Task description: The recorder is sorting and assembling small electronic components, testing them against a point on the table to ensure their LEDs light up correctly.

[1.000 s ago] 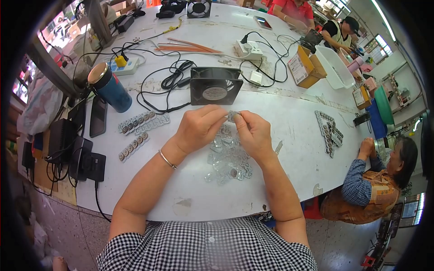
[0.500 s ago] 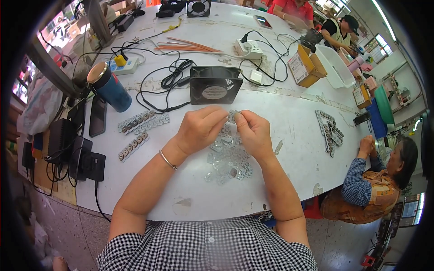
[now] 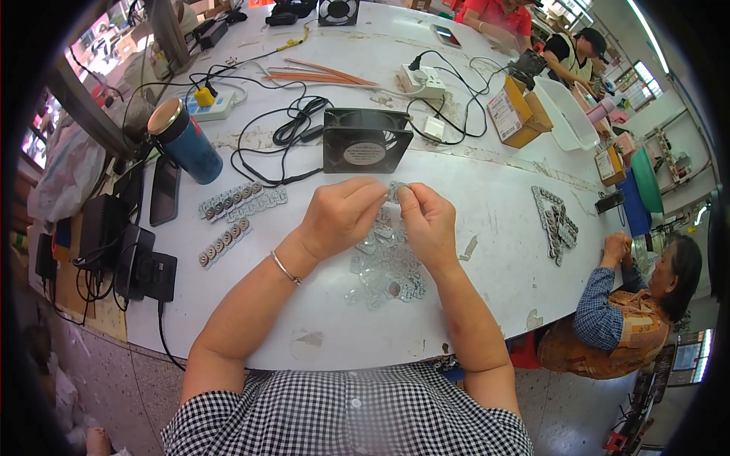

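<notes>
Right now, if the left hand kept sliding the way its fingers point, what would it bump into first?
The left hand points rightward, so it would most likely meet the right hand first; both already pinch the same small clear blister strip between their fingertips.

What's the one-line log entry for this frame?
left hand: pinching clear blister strip | right hand: pinching same strip | below: pile of clear strips on white table | behind: black fan

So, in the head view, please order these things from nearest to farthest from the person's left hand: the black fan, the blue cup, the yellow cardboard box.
From the left hand:
1. Black fan, just beyond the hand on the table.
2. Blue cup, further off to the left.
3. Yellow cardboard box, far right, past the fan.
</notes>
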A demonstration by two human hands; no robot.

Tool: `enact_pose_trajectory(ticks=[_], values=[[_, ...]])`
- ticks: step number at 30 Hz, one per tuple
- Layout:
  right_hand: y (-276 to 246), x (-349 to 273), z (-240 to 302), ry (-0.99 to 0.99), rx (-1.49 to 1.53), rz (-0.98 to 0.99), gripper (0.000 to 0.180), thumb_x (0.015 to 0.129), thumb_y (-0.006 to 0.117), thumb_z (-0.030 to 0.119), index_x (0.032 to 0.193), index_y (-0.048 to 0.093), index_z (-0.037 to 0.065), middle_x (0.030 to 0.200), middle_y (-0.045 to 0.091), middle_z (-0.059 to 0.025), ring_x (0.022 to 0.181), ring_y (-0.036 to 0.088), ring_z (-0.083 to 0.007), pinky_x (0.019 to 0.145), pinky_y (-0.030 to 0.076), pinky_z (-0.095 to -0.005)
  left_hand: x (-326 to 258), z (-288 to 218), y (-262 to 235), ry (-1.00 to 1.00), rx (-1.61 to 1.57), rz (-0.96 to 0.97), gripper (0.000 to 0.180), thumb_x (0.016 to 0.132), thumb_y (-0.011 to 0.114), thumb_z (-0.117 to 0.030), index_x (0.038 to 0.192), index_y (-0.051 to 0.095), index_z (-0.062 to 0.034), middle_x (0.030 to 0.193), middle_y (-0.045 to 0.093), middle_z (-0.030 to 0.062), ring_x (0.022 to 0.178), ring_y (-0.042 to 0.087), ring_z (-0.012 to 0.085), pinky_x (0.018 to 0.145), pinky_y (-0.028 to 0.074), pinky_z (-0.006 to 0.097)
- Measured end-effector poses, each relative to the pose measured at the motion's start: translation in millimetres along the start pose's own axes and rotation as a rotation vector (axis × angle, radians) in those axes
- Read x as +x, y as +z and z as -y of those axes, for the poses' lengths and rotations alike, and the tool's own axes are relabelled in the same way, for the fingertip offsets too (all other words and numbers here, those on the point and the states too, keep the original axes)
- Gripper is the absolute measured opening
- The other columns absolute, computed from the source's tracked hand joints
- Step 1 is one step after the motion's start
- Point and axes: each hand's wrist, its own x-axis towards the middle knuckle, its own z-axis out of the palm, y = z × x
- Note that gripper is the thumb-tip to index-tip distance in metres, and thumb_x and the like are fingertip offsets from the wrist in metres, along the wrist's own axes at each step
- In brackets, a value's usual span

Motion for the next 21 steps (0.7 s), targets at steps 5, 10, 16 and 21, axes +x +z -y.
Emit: enact_pose_trajectory(ticks=[5,10,16,21], values=[[-5,0,2,0.060,-0.021,0.043,0.025,0.099,0.057,0.019,0.084,0.062,0.000,0.066,0.050,0.0051,0.061,0.042,-0.0035,0.054,0.035,-0.0224,-1,3,0,-0.093,-0.065,-0.030,0.021,0.078,0.065,0.004,0.098,0.066,-0.0014,0.091,0.069,0.0139,0.068,0.067,0.0297,0.058,0.054,0.033],[-11,5,-4,0.074,0.019,0.089,0.025,0.099,0.056,0.019,0.083,0.061,0.001,0.065,0.050,0.0048,0.062,0.042,-0.0037,0.055,0.036,-0.0226,4,-3,-6,-0.274,-0.174,0.061,0.028,0.080,0.064,0.003,0.108,0.066,-0.0012,0.096,0.070,0.0159,0.075,0.068,0.0289,0.064,0.055,0.033],[-11,4,-1,-0.010,-0.053,0.144,0.023,0.099,0.056,0.018,0.085,0.063,0.000,0.066,0.051,0.0048,0.063,0.042,-0.0041,0.055,0.037,-0.0228,0,6,-5,-0.053,-0.109,0.105,0.030,0.080,0.066,0.002,0.110,0.066,-0.0021,0.098,0.070,0.0159,0.081,0.069,0.0290,0.068,0.056,0.033],[-14,4,-1,-0.013,-0.068,0.157,0.020,0.098,0.057,0.016,0.088,0.064,0.000,0.068,0.052,0.0050,0.063,0.043,-0.0042,0.055,0.037,-0.0227,0,10,-6,0.011,-0.042,0.125,0.030,0.078,0.068,0.002,0.108,0.067,-0.0031,0.096,0.070,0.0144,0.080,0.069,0.0303,0.066,0.057,0.033]])
